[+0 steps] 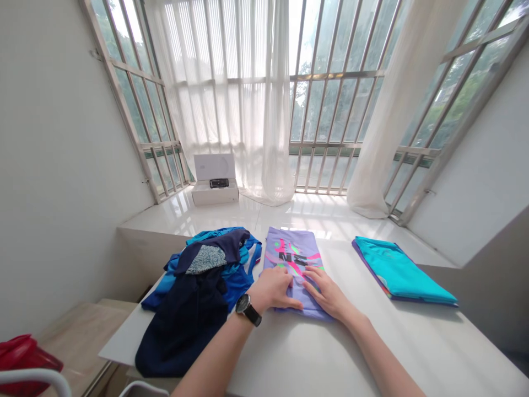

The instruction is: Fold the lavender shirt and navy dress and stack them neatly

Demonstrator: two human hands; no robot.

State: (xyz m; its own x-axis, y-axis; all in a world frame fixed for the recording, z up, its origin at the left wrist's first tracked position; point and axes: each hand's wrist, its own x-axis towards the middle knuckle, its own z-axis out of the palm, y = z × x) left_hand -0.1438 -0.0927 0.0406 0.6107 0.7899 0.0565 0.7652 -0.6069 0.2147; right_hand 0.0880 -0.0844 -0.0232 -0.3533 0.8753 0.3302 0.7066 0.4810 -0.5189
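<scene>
A folded lavender shirt [294, 242] with a pink, green and black print lies flat on the white table in front of me. My left hand [275, 289] rests on its left part, fingers partly bent and thumb stretched toward the middle; a black-strapped watch [248, 310] is on that wrist. On the shirt's right part lies my right hand [326, 292], its fingers spread flat on the cloth. Left of the shirt is a loose heap of dark navy and blue clothes [194, 298]. Farther right sits a neat stack of folded clothes [405, 273], turquoise on top.
The white table [285, 358] meets a glossy window sill [330, 212]. On the sill stands an open white box [215, 193] with a black device in it. Sheer curtains [268, 110] hang before barred windows. A red item [27, 361] is at lower left.
</scene>
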